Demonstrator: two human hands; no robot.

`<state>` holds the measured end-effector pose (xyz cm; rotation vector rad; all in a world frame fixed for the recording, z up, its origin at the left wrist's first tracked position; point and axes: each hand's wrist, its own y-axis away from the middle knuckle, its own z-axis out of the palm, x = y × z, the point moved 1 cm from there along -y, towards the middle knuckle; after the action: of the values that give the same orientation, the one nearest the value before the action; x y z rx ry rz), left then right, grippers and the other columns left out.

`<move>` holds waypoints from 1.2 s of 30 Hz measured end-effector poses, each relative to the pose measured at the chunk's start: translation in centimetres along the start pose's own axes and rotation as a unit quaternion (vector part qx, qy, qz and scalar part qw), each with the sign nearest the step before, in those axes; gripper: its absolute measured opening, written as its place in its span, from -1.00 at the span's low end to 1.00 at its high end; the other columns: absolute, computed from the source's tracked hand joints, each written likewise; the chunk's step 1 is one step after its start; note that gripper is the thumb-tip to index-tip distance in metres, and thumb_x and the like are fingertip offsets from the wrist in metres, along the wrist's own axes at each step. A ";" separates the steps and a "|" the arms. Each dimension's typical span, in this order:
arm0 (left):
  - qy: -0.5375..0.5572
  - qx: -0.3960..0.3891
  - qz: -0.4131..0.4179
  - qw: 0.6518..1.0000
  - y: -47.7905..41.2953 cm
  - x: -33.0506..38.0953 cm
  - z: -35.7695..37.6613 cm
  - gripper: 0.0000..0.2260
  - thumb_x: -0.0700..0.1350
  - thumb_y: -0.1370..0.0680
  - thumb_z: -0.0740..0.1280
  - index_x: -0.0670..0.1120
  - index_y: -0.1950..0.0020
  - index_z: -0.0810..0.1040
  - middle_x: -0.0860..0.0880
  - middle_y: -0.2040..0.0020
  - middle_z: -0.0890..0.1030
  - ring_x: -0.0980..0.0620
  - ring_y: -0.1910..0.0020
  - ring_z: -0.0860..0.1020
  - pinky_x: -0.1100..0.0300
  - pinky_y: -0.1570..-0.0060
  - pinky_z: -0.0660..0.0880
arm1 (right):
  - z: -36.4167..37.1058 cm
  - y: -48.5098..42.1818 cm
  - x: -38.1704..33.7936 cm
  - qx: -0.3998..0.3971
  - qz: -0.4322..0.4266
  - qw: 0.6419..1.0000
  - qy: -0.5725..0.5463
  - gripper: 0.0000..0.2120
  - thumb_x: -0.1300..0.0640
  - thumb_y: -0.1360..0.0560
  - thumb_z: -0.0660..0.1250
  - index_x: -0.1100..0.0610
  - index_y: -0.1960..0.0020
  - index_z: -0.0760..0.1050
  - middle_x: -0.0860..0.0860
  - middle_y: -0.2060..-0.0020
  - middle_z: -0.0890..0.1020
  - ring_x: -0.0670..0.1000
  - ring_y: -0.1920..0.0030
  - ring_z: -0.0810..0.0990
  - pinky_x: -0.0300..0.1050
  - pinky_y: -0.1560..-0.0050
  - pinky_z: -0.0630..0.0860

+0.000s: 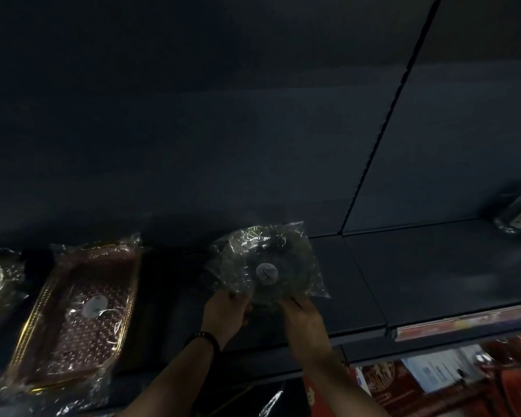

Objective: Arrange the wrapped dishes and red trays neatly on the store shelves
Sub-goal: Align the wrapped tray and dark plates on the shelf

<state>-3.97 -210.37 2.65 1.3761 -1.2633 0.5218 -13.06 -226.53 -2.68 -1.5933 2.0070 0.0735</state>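
Both forearms reach up and forward from the bottom of the view, converging on one item. The left hand (226, 311) comes in from the lower left, wrist bent back slightly, with a dark beaded bracelet (206, 337) around the wrist. The right hand (301, 317) rises from the lower right, back of the hand toward the camera.

Between them is the wrapped dish (266, 266): round, glassy and ribbed, sealed in crinkled clear plastic that catches the dim light, with a small round pale sticker at its centre. It tilts its face toward the camera above the dark, smooth metal shelf (418, 281), close to the back panel; whether its far edge touches the shelf cannot be told.

Each grip is grasping the dish. The left fingers curl over its lower left rim, and the right fingers pinch the lower right rim through the plastic.

To the left, well apart from the dish, a red tray (85, 314) lies flat on the shelf. It is rectangular, gold-edged and speckled, also in clear wrap with a round sticker. A coloured price strip (463, 323) runs along the shelf's front edge at the right.
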 end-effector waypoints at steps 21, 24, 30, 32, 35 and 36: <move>-0.155 0.071 -0.007 0.985 -2.3 -1.8 -1.0 -0.90 -0.01 -0.57 0.44 0.03 0.14 0.66 0.03 0.10 0.72 -0.05 -0.02 0.70 0.15 0.04 0.54 | -5.4 -5.7 1.8 -0.095 0.324 0.935 -0.105 -0.76 0.19 -0.63 0.24 0.12 -0.17 0.66 0.17 -0.03 0.73 0.26 -0.09 0.70 -0.09 0.08 0.52; -0.168 0.091 -0.004 0.982 -2.1 -2.0 -1.8 -0.86 -0.03 -0.57 0.44 0.07 0.18 0.59 0.03 0.14 0.67 -0.09 -0.07 0.70 0.19 0.08 0.44 | -5.2 -5.4 0.9 -0.083 0.314 0.939 -0.115 -0.76 0.19 -0.62 0.26 0.10 -0.16 0.68 0.17 -0.02 0.74 0.26 -0.09 0.70 -0.16 0.11 0.42; -0.164 0.124 0.003 0.979 -1.3 -3.9 -6.3 -0.92 -0.02 -0.51 0.52 0.05 0.08 0.64 0.01 0.09 0.73 -0.03 0.07 0.70 0.17 0.19 0.53 | -3.0 -5.3 -2.3 -0.096 0.306 0.932 -0.171 -0.87 0.12 -0.57 0.37 0.09 0.03 0.70 -0.05 0.30 0.64 0.11 0.11 0.71 -0.22 0.34 0.45; -0.163 0.126 -0.003 0.979 -1.0 -4.5 -8.1 -0.88 -0.03 -0.49 0.55 0.04 0.12 0.62 0.02 0.15 0.72 -0.01 0.13 0.70 0.21 0.27 0.52 | -2.3 -5.3 -3.7 -0.094 0.295 0.933 -0.182 -0.89 0.12 -0.57 0.39 0.10 0.04 0.69 -0.10 0.35 0.59 0.00 0.26 0.64 -0.41 0.49 0.37; -0.161 0.138 -0.024 0.977 -0.6 -5.6 -10.5 -0.88 -0.04 -0.46 0.55 0.00 0.09 0.65 -0.01 0.18 0.73 -0.03 0.19 0.71 0.11 0.28 0.61 | -1.3 -5.5 -6.0 -0.109 0.282 0.935 -0.186 -0.88 0.08 -0.58 0.39 0.10 0.04 0.67 -0.13 0.37 0.55 -0.19 0.35 0.52 -0.45 0.48 0.38; -0.162 0.144 -0.024 0.976 -0.8 -6.3 -11.3 -0.88 -0.03 -0.46 0.54 0.00 0.09 0.65 0.00 0.19 0.73 -0.03 0.20 0.72 0.04 0.24 0.66 | -1.0 -5.6 -6.7 -0.112 0.282 0.934 -0.188 -0.87 0.08 -0.59 0.39 0.11 0.05 0.67 -0.13 0.38 0.54 -0.18 0.33 0.56 -0.41 0.49 0.37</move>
<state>-1.38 -198.04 -0.19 1.7859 -1.4511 0.4737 -7.49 -222.61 2.90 -0.9706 2.1226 0.7892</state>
